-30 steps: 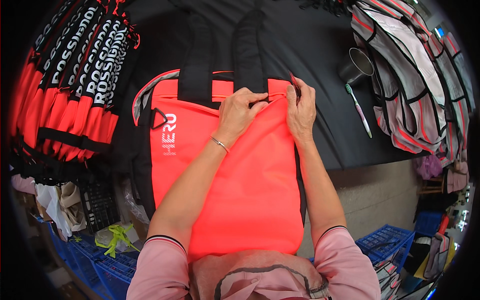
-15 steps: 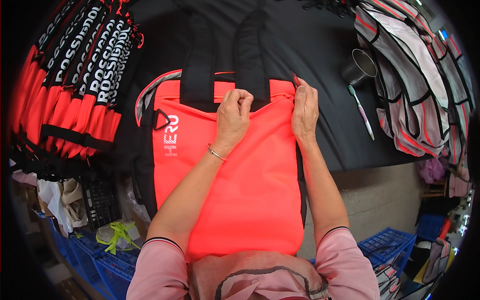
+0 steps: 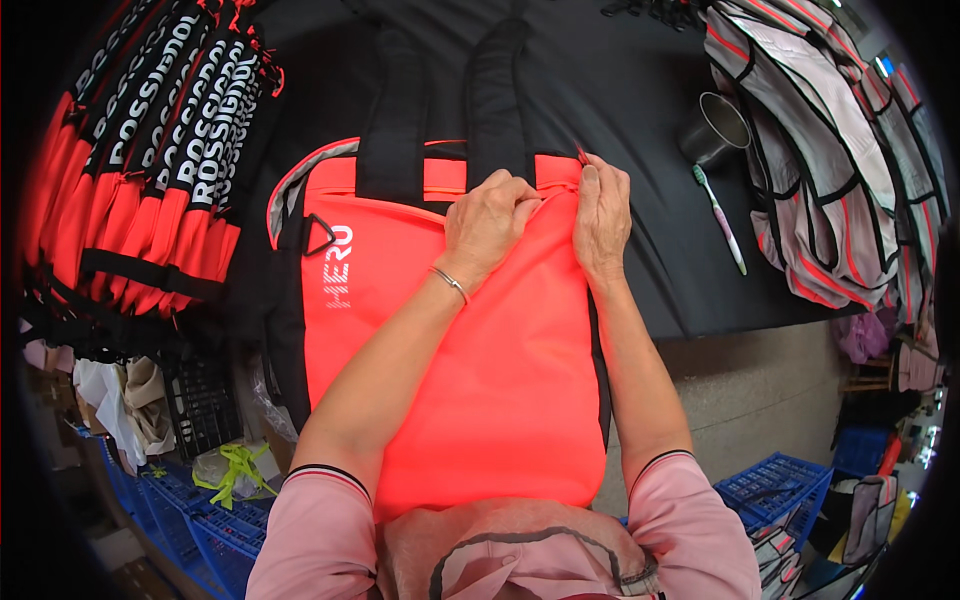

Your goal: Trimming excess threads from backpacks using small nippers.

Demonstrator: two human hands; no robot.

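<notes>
A bright coral-red backpack with black sides lies in front of me, its two black shoulder straps stretching away over the table. My left hand is closed in a pinch on the pulled-up edge of the front panel, just below the right strap. At the bag's upper right corner, my right hand grips the same panel's edge between thumb and fingers. A slim red pointed thing sticks out above the right fingertips; its kind is unclear. On the panel's left hangs a black triangular ring.
The table has a black cloth. Stacked red-and-black strap pieces lie left. At right are a metal cup, a toothbrush and piled grey pieces with black edging. Blue crates stand below the table.
My left hand has moved right along the panel's upper edge, toward my right hand, and now pinches the fabric there. My right hand and the backpack have shifted slightly left.
</notes>
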